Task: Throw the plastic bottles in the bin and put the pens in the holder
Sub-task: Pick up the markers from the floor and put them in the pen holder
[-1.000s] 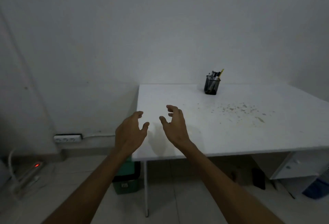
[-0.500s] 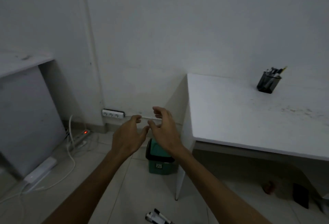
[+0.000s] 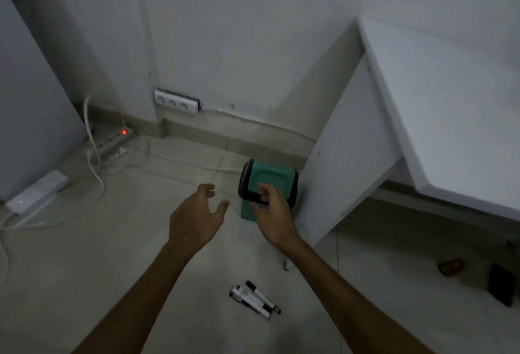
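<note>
Two bare hands reach over the floor (image 3: 84,255): the white tabletop (image 3: 450,106) lies at 2 o'clock, the green bin (image 3: 274,177) under the right hand (image 3: 271,213), the left hand (image 3: 197,217) beside it, each grip spread and empty; pens (image 3: 254,298) lie at 6 o'clock.

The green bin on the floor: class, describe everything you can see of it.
The green bin is a small teal plastic box with a black rim and a closed lid bearing a raised rectangular panel. It stands upright on the tiled floor beside the white desk's side panel. The right hand overlaps its front; contact is unclear.
</note>
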Demonstrator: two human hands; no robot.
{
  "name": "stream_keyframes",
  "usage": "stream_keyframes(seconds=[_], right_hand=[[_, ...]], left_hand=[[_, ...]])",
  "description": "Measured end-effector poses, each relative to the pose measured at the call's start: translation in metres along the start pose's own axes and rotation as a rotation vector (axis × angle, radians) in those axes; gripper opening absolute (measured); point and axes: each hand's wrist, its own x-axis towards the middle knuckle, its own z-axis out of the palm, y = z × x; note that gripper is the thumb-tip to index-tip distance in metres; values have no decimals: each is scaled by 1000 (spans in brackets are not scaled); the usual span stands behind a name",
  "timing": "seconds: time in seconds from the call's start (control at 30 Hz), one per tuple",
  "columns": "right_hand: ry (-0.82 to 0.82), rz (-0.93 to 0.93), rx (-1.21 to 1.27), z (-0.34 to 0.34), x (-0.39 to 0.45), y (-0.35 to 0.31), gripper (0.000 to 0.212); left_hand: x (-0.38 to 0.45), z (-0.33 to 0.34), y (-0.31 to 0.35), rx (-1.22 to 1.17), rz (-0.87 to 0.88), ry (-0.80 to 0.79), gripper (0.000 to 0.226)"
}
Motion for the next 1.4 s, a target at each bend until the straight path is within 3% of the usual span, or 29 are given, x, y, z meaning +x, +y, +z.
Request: stream_keyframes(seconds=[0.43, 0.8, 1.0, 1.2, 1.4], right_hand=[[-256, 218, -162, 93, 12, 206, 41], [-379, 406, -290, 136, -28, 319, 43], [-376, 430, -335, 143, -44, 349, 61], [-364, 440, -277, 148, -45, 361, 50], [-365, 480, -210, 146, -40, 366, 42]], left_hand=[[-16, 185, -115, 65, -205, -295, 57], [-56, 283, -177, 131, -290, -501, 55], [-68, 314, -188, 64, -408, -465, 53], [-74, 327, -193, 118, -341, -416, 52], [-73, 335, -194, 44, -385, -347, 46]])
